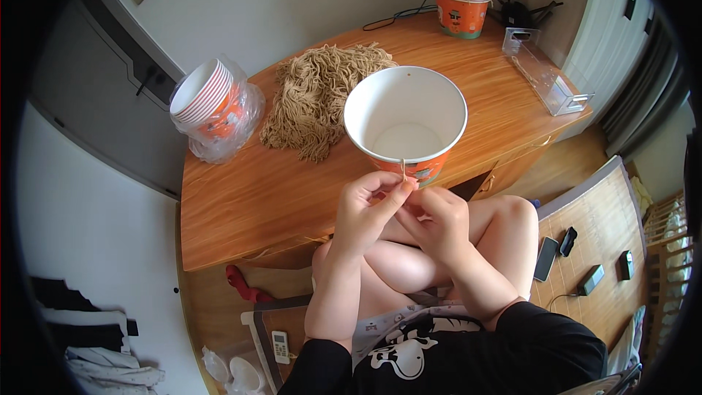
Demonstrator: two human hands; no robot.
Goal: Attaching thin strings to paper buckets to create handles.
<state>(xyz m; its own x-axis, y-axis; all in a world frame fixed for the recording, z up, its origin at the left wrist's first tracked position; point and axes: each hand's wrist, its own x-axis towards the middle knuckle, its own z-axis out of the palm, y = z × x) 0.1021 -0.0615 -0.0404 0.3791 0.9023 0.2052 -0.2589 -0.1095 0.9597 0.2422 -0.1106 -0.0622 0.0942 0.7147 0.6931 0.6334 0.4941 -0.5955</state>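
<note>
An orange printed paper bucket (406,113) with a white inside stands at the table's front edge, mouth tilted toward me. A short beige cord (403,167) hangs from its near rim. My left hand (369,208) pinches the cord between thumb and fingertips, just below that rim. Close beside it, my right hand (440,221) has its fingertips drawn together at the cord's lower end, which the fingers mostly hide. A small hole shows in the bucket's far wall. Behind the bucket and to its left lies a loose heap of beige cords (314,95).
At the left, nested paper buckets (205,99) sit in clear plastic wrap. A taller stack of orange buckets (462,0) stands at the back, draped with cords. A clear plastic tray (545,77) lies at the right edge of the wooden table (270,205). Phones lie on the mat.
</note>
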